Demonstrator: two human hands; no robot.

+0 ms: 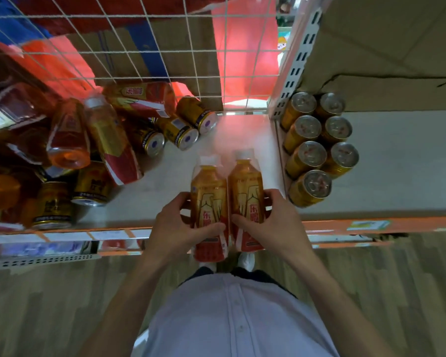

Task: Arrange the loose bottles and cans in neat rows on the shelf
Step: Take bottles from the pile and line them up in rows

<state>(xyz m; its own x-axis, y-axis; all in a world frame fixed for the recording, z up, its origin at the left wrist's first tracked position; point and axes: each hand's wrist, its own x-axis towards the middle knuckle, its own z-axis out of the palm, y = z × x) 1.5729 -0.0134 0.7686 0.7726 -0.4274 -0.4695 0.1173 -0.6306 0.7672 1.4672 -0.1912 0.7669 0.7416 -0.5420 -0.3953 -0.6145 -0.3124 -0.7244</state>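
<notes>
At frame centre, over the shelf [242,132] edge, two touching bottles read 东鹏: the left hand [175,225] curls round the left bottle [209,191], the right hand [276,222] round the right bottle [245,186]. Seven gold cans [312,153] stand upright at right.

Wood-plank floor [62,305] is seen below. A white shelf [242,135] is backed by a white wire grid [144,50] and bounded on the right by a slotted upright [295,70]. The front edge [325,224] is trimmed in orange, with labels stuck on. A perforated rail [36,260] is seen lower left. Behind the grid, cardboard boxes [191,52] and red plastic [242,60] are made out. A large carton [384,47] is seen upper right. A pink glow is cast on the shelf board.
</notes>
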